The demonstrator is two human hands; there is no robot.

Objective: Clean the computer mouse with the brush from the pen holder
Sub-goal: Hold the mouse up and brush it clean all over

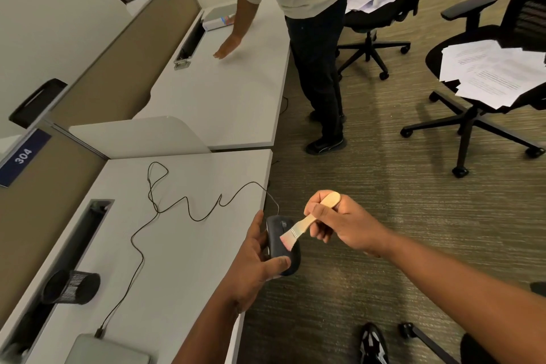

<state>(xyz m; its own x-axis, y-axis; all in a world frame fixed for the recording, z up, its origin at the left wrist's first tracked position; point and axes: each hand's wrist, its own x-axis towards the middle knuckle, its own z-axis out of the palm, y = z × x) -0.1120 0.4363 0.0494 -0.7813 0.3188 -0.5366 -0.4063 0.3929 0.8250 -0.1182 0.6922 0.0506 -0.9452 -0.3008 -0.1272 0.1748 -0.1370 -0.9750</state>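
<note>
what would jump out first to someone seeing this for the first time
Low in the middle, the left hand holds a dark computer mouse off the desk edge while the right hand sets a wooden brush on it. Its cable squiggles across the white desk; paper-piled chairs stand at right.

Mouse (280, 245): dark matt plastic, smooth. Brush (307, 220): pale bare wood handle, metal band, soft pinkish bristles. Cable (177, 210): thin black, looked rubbery. Holder (72, 287): black mesh, looked like metal. Desk (183, 260): smooth matt white-grey laminate. Carpet (369, 201): rough, ribbed weave. Chairs (472, 115): black plastic, mesh backs. Papers (487, 74): white, printed, matt.
</note>
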